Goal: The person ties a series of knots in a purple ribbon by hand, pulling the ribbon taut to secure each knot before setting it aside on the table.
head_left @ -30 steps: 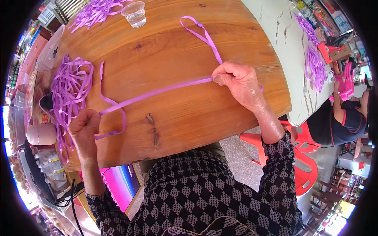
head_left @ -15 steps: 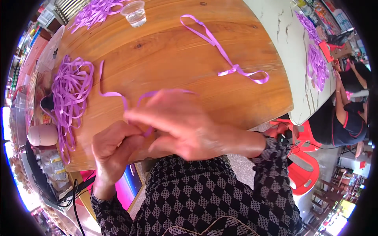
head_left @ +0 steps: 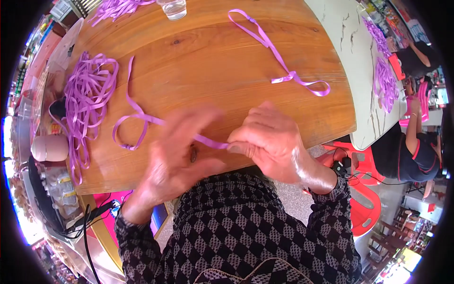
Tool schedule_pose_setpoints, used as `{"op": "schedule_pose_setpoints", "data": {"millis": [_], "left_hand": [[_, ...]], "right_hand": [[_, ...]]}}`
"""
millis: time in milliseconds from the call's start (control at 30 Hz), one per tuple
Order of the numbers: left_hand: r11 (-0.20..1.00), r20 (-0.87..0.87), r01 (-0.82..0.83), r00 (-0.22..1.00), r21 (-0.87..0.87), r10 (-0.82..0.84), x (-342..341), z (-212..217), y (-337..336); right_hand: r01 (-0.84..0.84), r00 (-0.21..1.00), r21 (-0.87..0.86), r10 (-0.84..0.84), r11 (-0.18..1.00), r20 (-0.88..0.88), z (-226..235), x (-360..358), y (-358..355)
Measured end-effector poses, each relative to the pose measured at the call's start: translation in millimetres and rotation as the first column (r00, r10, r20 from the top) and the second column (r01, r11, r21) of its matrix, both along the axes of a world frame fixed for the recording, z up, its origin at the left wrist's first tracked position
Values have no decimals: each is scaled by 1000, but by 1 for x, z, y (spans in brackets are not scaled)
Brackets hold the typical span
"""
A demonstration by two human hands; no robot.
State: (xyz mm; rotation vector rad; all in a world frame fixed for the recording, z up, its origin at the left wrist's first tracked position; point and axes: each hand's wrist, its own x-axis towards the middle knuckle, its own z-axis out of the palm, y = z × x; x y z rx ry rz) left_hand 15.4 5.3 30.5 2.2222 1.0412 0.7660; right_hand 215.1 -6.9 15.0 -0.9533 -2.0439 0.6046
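Observation:
My right hand [head_left: 273,144] is closed, thumb against fingers, on the end of a thin purple ribbon [head_left: 210,141] over the front of the wooden table. From that pinch the ribbon runs left behind my left hand [head_left: 171,156]. Beyond it, the strip makes a loose loop on the wood and stretches away to a free end. The left hand is blurred, its thumb and fingers apart, and nothing shows gripped in it. Farther right lies another purple ribbon [head_left: 275,56], knotted, with a loop at each end.
Heaps of purple ribbon lie at the left [head_left: 90,94] and far left [head_left: 118,9] of the wooden table [head_left: 208,71]. A clear plastic cup [head_left: 174,9] stands at the back. On the right are a white marbled table [head_left: 347,52], red stools [head_left: 363,208] and other people.
My right hand has moved right, drawing the ribbon with it. The left hand has left its closed grip and spread its fingers. The ribbon's left part now lies in a loop.

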Motion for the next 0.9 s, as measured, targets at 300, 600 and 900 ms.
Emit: {"op": "schedule_pose_setpoints", "data": {"millis": [300,600,900], "left_hand": [[544,631,397,690,-739,354,-44,-28,4],[630,531,216,763,-746,368,-1,-24,-9],[496,501,308,804,-812,320,6,-20,-12]], "right_hand": [[263,960,-162,-274,951,-52,-21,23,-5],[5,979,424,-90,906,180,-13,-27,-16],[97,943,-181,-149,979,-298,-21,-19,-10]]}}
